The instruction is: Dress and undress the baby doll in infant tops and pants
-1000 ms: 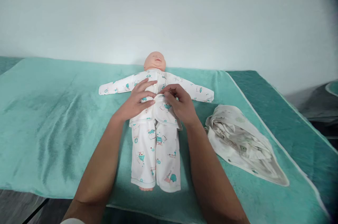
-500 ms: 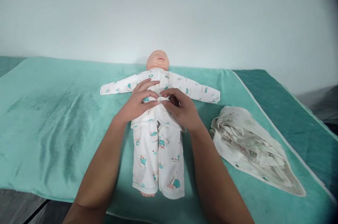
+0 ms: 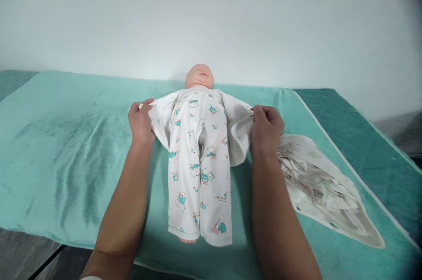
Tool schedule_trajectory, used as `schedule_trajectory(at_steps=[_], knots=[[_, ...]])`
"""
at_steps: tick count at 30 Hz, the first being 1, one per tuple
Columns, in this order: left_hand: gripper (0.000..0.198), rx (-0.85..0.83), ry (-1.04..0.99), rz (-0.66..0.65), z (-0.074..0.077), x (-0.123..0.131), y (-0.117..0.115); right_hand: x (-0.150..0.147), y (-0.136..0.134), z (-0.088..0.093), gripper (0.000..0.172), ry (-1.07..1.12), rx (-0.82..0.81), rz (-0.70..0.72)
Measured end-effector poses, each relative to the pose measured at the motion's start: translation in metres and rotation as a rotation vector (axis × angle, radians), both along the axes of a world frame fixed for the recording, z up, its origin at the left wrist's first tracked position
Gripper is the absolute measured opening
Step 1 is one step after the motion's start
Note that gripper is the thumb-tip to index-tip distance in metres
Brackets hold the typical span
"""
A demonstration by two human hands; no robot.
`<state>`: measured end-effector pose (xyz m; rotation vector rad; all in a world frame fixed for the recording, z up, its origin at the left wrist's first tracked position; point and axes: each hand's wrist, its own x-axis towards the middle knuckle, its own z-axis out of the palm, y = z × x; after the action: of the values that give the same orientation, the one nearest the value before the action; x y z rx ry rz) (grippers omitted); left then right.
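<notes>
My left hand (image 3: 141, 121) and right hand (image 3: 267, 128) pinch the white printed cloth jacket (image 3: 238, 136) wide open. The pink plastic doll (image 3: 199, 76) lies between them, feet toward me.

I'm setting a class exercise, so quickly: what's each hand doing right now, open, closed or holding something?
Left hand: closed, holding one side of the white printed top.
Right hand: closed, holding the top's opposite side.
</notes>
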<state>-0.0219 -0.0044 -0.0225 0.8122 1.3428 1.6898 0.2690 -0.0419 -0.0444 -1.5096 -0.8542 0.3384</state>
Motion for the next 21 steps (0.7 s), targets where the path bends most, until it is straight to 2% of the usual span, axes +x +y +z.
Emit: schedule_trajectory(at_steps=[3, 6, 8, 10, 13, 16, 21], knots=[[0.023, -0.063, 0.047, 0.125, -0.010, -0.013, 0.009, 0.016, 0.004, -0.008, 0.017, -0.257, -0.106, -0.136], [0.031, 0.078, 0.445, 0.212, -0.020, -0.012, 0.015, 0.002, 0.008, -0.014, 0.025, -0.570, -0.049, -0.028], [0.033, 0.233, 0.760, 0.111, -0.026, -0.004, 0.020, -0.013, 0.014, -0.018, 0.032, -0.669, 0.002, 0.131], [0.032, 0.313, 0.992, -0.076, -0.029, 0.004, 0.025, -0.022, 0.024, -0.022, 0.036, -0.694, 0.005, 0.246], [0.039, 0.275, 1.220, -0.256, -0.030, 0.013, 0.028, -0.023, 0.040, -0.026, 0.042, -0.752, -0.036, 0.265], [0.045, 0.171, 1.336, -0.252, -0.030, 0.015, 0.026, -0.020, 0.052, -0.025, 0.049, -0.837, -0.095, 0.242], [0.055, 0.038, 1.372, -0.195, -0.023, 0.010, 0.022, -0.013, 0.066, -0.020, 0.054, -0.870, -0.218, 0.270]])
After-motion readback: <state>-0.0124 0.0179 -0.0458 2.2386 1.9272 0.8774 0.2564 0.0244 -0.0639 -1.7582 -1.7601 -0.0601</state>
